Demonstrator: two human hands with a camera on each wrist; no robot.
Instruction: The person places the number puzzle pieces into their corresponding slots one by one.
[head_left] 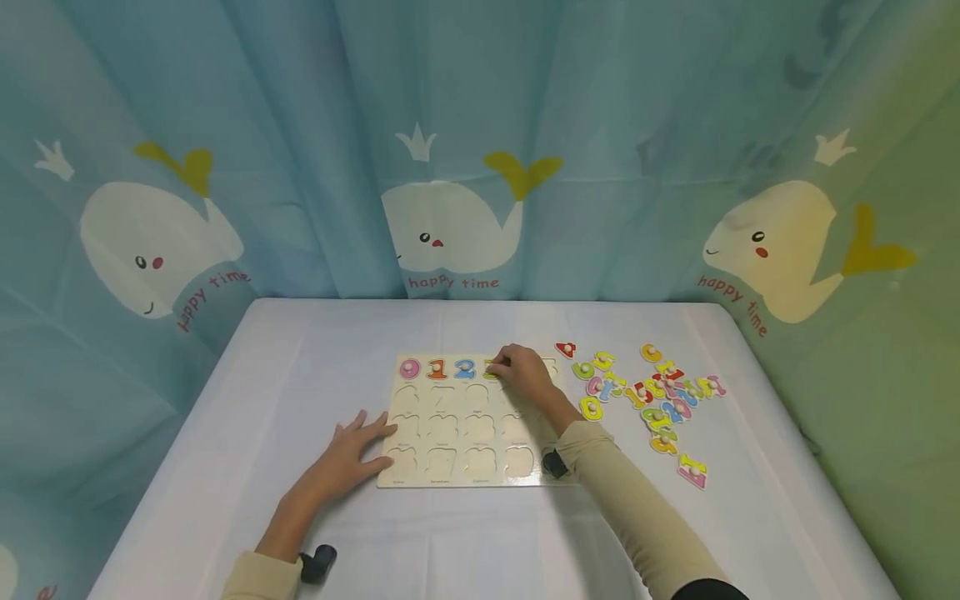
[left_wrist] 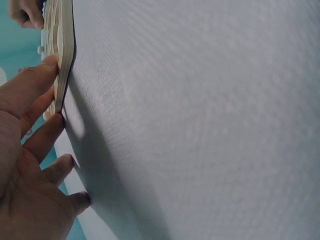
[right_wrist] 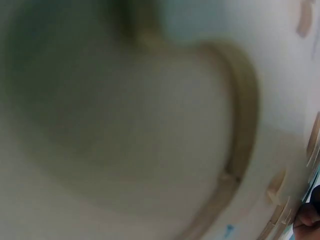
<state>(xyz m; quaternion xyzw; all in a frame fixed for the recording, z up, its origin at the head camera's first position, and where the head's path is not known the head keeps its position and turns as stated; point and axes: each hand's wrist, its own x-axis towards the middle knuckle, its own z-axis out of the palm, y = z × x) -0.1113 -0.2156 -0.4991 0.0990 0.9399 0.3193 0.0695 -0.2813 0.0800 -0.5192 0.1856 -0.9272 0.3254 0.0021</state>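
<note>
A wooden number puzzle board lies flat on the table, its top row holding a pink 0, an orange 1 and a blue 2. Beside the 2, my right hand pinches a yellow-green number piece at the top row; the fingers partly cover it, so its digit is not clear. With fingers spread, my left hand touches the board's left edge. The left wrist view shows the thumb against that edge and other fingertips lower down. Blurred, the right wrist view shows a cut-out recess close up.
Several loose, coloured number pieces with knobs lie scattered right of the board, some overlapping. One pink-and-yellow piece lies nearer the front. A white cloth covers the table. A blue curtain with whale prints hangs behind.
</note>
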